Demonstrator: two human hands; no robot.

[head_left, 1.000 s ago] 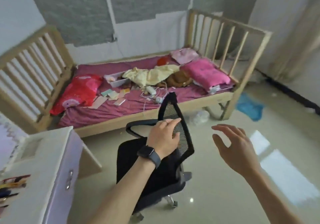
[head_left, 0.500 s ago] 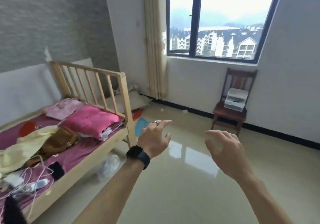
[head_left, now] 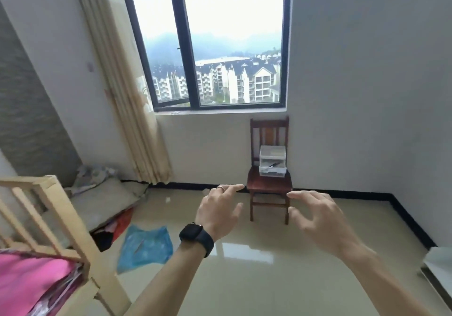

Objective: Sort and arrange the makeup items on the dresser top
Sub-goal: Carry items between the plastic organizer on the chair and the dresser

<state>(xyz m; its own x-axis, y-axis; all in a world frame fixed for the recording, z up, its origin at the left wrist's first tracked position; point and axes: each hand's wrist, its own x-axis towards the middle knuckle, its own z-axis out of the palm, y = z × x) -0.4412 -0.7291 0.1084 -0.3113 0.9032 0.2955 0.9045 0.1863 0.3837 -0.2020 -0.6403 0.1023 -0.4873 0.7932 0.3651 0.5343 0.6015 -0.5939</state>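
Note:
A clear plastic drawer box (head_left: 272, 161) stands on the seat of a dark wooden chair (head_left: 269, 183) against the wall under the window. Something dark lies in its lower drawer. My left hand (head_left: 220, 208), with a ring and a black watch on the wrist, is held out in front of me, fingers spread and holding nothing. My right hand (head_left: 315, 215) is raised beside it, fingers loosely spread, also holding nothing. Both hands are in the air, well short of the chair. The dresser and the makeup items are out of view.
A wooden bed rail (head_left: 49, 217) with pink bedding (head_left: 31, 284) fills the lower left. A blue plastic bag (head_left: 144, 247) lies on the shiny tile floor. Cushions and cloth are piled by the curtain (head_left: 127, 100). A white edge (head_left: 437, 262) shows at the right.
The view has swung right, from the dresser, office chair and bed to the window wall and wooden chair. My left hand has left the office chair's back; both hands stay raised.

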